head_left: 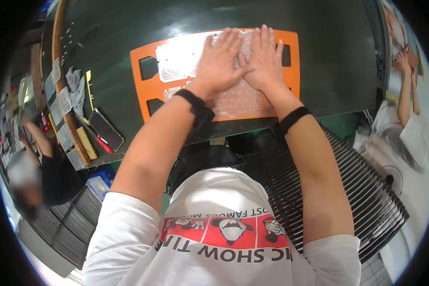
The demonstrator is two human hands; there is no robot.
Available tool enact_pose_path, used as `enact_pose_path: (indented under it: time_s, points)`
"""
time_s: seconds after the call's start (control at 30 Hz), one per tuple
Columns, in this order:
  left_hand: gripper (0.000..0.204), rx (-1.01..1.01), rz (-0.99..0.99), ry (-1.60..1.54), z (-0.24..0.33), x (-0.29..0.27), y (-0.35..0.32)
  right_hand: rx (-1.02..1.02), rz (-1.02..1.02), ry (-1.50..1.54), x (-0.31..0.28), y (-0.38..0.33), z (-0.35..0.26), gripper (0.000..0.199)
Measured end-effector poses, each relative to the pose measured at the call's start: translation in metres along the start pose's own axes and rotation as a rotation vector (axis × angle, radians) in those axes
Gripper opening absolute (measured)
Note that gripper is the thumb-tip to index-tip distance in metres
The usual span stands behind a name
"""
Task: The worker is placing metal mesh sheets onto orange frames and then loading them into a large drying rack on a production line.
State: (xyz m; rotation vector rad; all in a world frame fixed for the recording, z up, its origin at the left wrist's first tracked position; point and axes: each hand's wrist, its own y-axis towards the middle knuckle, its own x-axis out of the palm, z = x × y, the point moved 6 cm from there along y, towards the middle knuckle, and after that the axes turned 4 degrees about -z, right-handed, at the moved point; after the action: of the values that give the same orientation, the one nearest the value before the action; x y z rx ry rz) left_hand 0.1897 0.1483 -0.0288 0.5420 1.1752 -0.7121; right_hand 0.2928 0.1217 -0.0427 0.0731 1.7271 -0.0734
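Observation:
An orange flat template (149, 87) with cut-out holes lies on the dark green table (333, 57). A thin translucent sheet (181, 59) patterned with small dots lies on top of it. My left hand (220, 59) and my right hand (263, 58) press flat on the sheet side by side, palms down, fingers spread and pointing away from me, thumbs touching. Both wrists wear black bands. Neither hand grips anything.
At the table's left edge lie a dark phone (106, 128), a red-handled tool (101, 143), a yellow strip (86, 143) and a grey cloth (75, 86). Black ribbed racks (357, 190) stand below on the right. One person sits at left (43, 167), another at right (410, 105).

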Motion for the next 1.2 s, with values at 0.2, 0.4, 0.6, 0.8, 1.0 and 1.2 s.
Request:
enact_pose_path:
  time_s: [0.2, 0.4, 0.6, 0.8, 1.0, 1.2]
  points:
    - [0.083, -0.221, 0.006, 0.114, -0.050, -0.016, -0.036, -0.017, 0.026, 0.051, -0.008, -0.001, -0.006, 0.082]
    - [0.083, -0.388, -0.053, 0.223, -0.102, -0.030, -0.083, 0.004, 0.024, 0.053, -0.003, -0.004, -0.002, 0.084]
    - [0.077, -0.433, -0.008, 0.173, -0.139, -0.038, -0.131, -0.080, 0.095, 0.308, -0.010, -0.003, 0.013, 0.069]
    - [0.045, -0.255, -0.045, 0.171, -0.129, -0.047, -0.164, -0.142, 0.142, 0.289, -0.028, -0.041, 0.082, 0.033]
    - [0.039, -0.174, -0.191, 0.124, -0.120, -0.061, -0.174, -0.299, -0.040, 0.312, -0.044, -0.098, 0.078, 0.035]
    - [0.062, -0.048, -0.460, 0.257, -0.106, -0.060, -0.192, -0.334, -0.206, 0.032, -0.031, -0.164, 0.075, 0.044]
